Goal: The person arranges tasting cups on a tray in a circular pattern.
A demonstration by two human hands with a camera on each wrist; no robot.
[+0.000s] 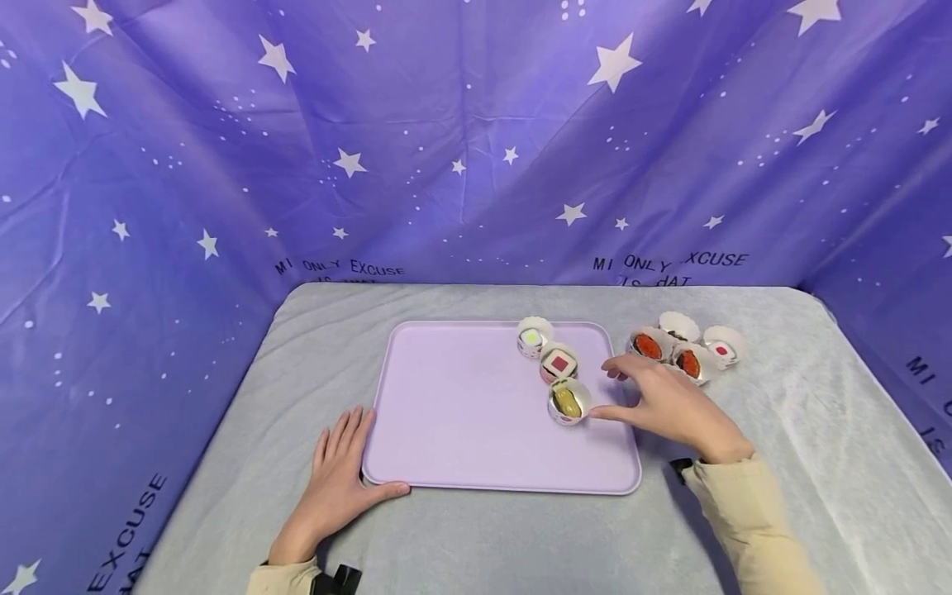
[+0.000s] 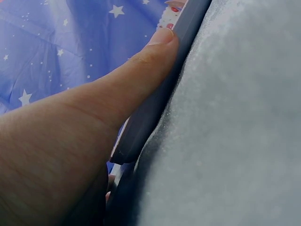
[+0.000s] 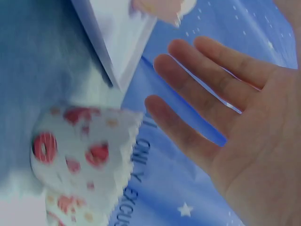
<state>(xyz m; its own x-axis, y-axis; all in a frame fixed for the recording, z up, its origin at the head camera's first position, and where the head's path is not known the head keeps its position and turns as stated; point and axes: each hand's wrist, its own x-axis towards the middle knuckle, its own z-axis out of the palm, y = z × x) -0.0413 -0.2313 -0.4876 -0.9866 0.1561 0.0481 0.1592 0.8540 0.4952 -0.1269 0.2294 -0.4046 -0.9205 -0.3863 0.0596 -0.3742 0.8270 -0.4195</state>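
Observation:
My left hand (image 1: 335, 475) rests at the lilac tray's (image 1: 461, 405) near left corner, fingers spread along its side. In the left wrist view the thumb (image 2: 136, 70) lies against the tray's edge. Over the tray's right edge, my right hand (image 1: 662, 401) holds nothing; its fingers (image 3: 207, 103) are spread apart. Its thumb tip appears beside a paper cup with a yellow-topped sushi piece (image 1: 568, 402); I cannot tell whether they touch. Behind that cup stand a cup with a red-centred sushi roll (image 1: 559, 364) and another with a green-centred roll (image 1: 531, 338).
Right of the tray, several more paper cups stand bunched together, including two with orange-topped sushi (image 1: 689, 362) and one with a red-dotted roll (image 1: 721, 350). A patterned cup (image 3: 84, 150) shows close to the right hand. Grey cloth (image 1: 506, 541) covers the table; a purple star-printed curtain (image 1: 416, 165) surrounds it.

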